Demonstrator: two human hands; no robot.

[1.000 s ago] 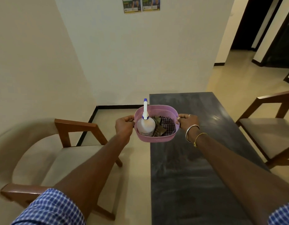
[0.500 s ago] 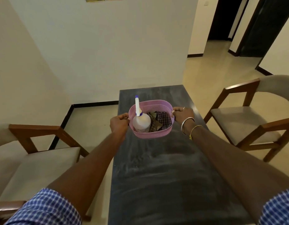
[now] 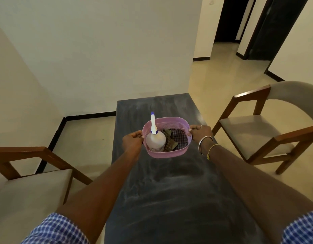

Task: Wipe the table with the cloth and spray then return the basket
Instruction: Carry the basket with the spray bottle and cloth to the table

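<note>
- Pale walls and a cream floor surround a long dark table (image 3: 169, 199), with a wooden chair (image 3: 268, 131) on the right and another chair (image 3: 29, 182) on the left.
- Both arms reach out over the table, carrying a pink basket (image 3: 167, 153) between them above the middle of the tabletop; whether its base touches the surface cannot be told.
- Inside the basket, a white spray bottle (image 3: 155, 140) stands upright on the left, and a crumpled checked cloth (image 3: 176, 140) lies on the right.
- Pale, dusty-looking smears show across the tabletop, so by my reading the wiping has not started; bottle and cloth are both unused in the basket.
- Left to do, as I judge it: set the basket down, take out the bottle and cloth, spray, wipe, repack, and carry the basket back.
- The left hand (image 3: 133, 142) is curled closed around the basket's left rim, fingers wrapped over the edge.
- The right hand (image 3: 199, 132) is closed on the right rim, thumb on top, with bangles at the wrist.
</note>
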